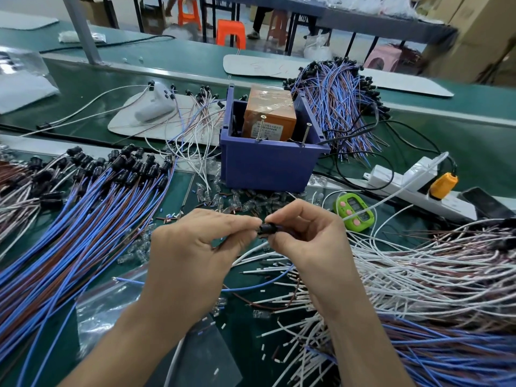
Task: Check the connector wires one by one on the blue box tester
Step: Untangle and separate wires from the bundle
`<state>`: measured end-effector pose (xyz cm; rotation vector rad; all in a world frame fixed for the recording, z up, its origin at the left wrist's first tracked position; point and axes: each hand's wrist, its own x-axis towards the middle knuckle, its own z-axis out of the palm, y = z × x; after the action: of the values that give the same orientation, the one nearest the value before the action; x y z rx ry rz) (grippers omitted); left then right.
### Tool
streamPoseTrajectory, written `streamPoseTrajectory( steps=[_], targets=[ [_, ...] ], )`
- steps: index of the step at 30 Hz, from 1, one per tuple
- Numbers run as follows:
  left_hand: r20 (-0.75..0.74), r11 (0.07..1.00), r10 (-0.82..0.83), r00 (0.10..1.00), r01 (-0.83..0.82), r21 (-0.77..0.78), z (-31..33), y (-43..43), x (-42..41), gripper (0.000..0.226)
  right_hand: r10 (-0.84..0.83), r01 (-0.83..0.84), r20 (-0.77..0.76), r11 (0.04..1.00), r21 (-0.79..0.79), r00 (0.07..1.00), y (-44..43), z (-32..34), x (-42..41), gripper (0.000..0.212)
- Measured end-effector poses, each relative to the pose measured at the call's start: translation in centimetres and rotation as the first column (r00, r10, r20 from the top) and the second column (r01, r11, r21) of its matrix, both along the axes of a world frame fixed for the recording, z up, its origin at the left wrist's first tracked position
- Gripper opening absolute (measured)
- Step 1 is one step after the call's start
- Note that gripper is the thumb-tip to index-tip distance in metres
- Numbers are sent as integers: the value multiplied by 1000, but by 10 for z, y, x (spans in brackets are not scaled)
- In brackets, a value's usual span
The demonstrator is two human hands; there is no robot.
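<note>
A: Both the left hand [192, 247] and right hand [304, 241] curl into a fingertip pinch, near side of the blue box tester [268, 163] and apart from it, on one black connector [266, 228].
B: Looks like prepping a fresh one, tbh. Next I'd guess its bare wire ends must touch the two screws [262, 127] on the rim.

Ahead of the fingers [234, 219] of the left hand [190, 247] and right hand [310, 241], which pinch the black connector [269, 228], only low clear bulbs [237, 203] litter the green mat [180, 187]; past them the blue box tester [268, 163] stands as the one tall barrier. Left of the fingers the blue and brown wires [83, 219] lie flat and low. Just right of them sits the green timer [353, 209], white wires [418, 261] spreading beyond; the air above the fingers is open
</note>
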<state>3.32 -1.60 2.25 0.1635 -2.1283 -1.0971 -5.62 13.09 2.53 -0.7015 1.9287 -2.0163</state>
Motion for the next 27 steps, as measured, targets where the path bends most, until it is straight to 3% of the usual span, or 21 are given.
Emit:
streamPoseTrajectory(
  steps=[5,11,18,27],
  targets=[
    [50,987,13,999,-21,158,3,1,-2,40,-10,12,56,999,-46,998,0,2,1,20],
    [95,959,13,995,-39,280,5,0,-5,38,-43,43,-15,999,-16,999,0,1,1,20],
    [149,933,-23,989,-32,359,4,-2,-7,38,-45,46,2,998,-40,999,-1,-2,1,22],
    [112,864,-59,992,-6,504,3,5,-8,35,-48,59,89,990,-128,995,-4,-4,2,21]
  ],
)
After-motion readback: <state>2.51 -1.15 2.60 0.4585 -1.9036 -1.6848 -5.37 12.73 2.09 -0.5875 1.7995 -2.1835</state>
